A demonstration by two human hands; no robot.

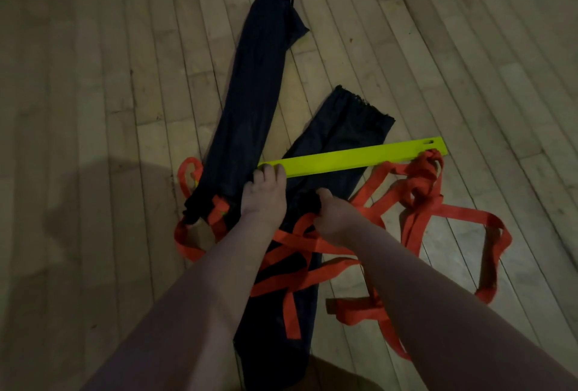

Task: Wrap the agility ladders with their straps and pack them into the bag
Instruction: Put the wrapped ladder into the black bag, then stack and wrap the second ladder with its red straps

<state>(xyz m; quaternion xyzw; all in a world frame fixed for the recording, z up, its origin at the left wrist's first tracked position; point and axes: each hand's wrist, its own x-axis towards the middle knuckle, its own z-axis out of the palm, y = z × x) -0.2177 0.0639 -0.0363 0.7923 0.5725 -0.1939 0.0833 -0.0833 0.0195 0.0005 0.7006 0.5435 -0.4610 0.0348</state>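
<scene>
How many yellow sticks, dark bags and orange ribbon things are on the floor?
yellow rung: 1
dark bags: 2
orange straps: 1 tangle, too knotted to count the strands
Total: 4, counting the tangle as one

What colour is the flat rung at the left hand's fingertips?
Bright yellow-green; the rung shows best in the head view.

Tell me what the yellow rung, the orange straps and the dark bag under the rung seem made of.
Yellow rung: likely rigid plastic; flat, straight, smooth matte, slotted end. Orange straps: woven webbing, probably nylon; flat, limp, looping. Dark bag: thin synthetic fabric, slight sheen, creased, frayed-looking mouth.
</scene>
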